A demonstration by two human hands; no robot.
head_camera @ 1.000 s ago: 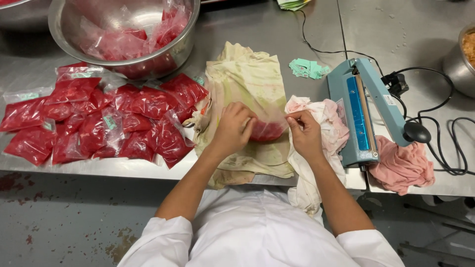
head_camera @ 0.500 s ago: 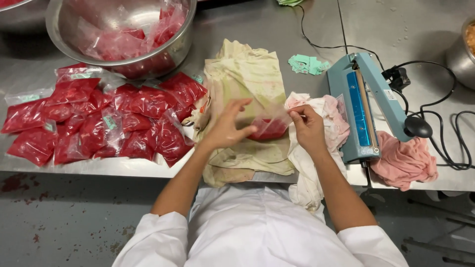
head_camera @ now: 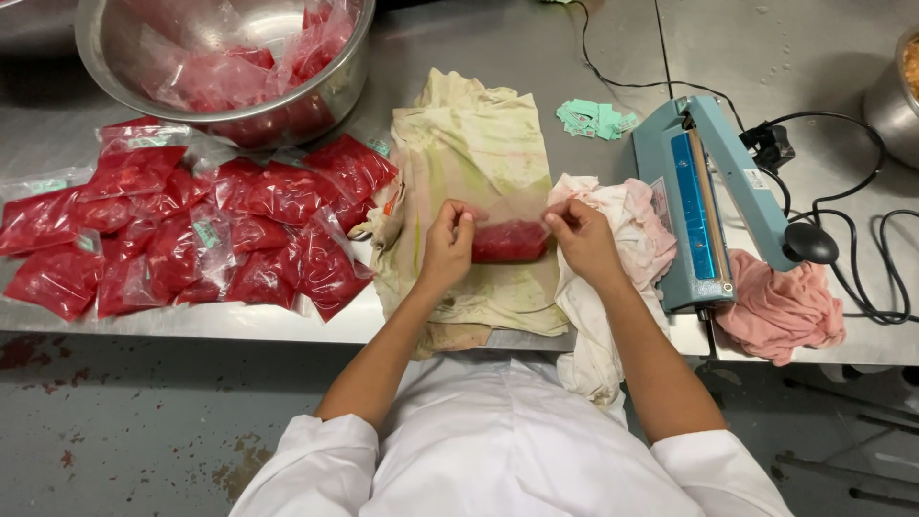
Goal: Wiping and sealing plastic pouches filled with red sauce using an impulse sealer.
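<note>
A small clear plastic bag of red filling [head_camera: 509,239] is stretched between both hands over a stained yellowish cloth [head_camera: 479,153] on the steel table. My left hand [head_camera: 447,246] pinches the bag's left top corner. My right hand [head_camera: 582,239] pinches its right top corner. The red filling sags at the bottom of the bag, and the empty upper part is pulled flat between my fingers.
Several sealed red bags [head_camera: 191,230] lie in a heap to the left. A steel bowl [head_camera: 230,57] behind them holds more bags. A blue heat sealer [head_camera: 704,201] with a black cable stands to the right, with white and pink rags [head_camera: 780,306] beside it.
The left hand lay flat on the bag a second ago. It has since lifted and taken the bag's left corner, so the bag is now held up and stretched between both hands.
</note>
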